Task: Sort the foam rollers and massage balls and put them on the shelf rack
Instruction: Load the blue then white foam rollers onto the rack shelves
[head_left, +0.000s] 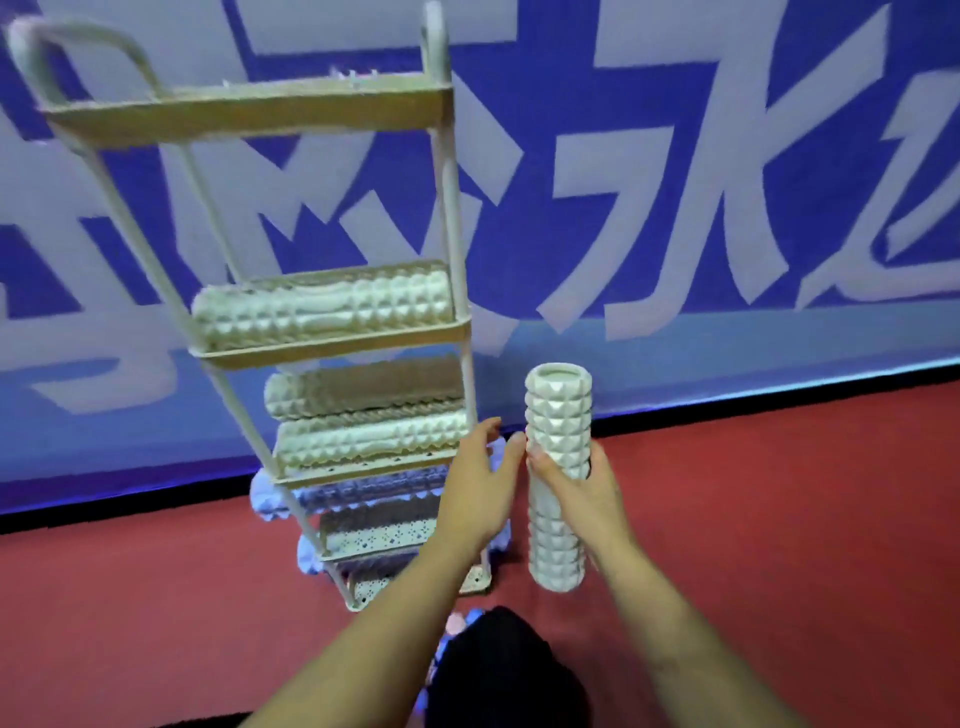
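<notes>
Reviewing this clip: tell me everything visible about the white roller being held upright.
The white foam roller is a hollow cylinder, its open end facing up, its surface covered in a raised grid of small bumps. It stands upright, right of the shelf rack, over the red floor. The right hand grips its middle; the left hand is open beside it, its fingertips about at the roller's edge.

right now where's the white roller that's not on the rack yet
In the head view it stands upright right of centre, gripped by the right hand, just right of the shelf rack; the white roller is above the red floor.
</notes>
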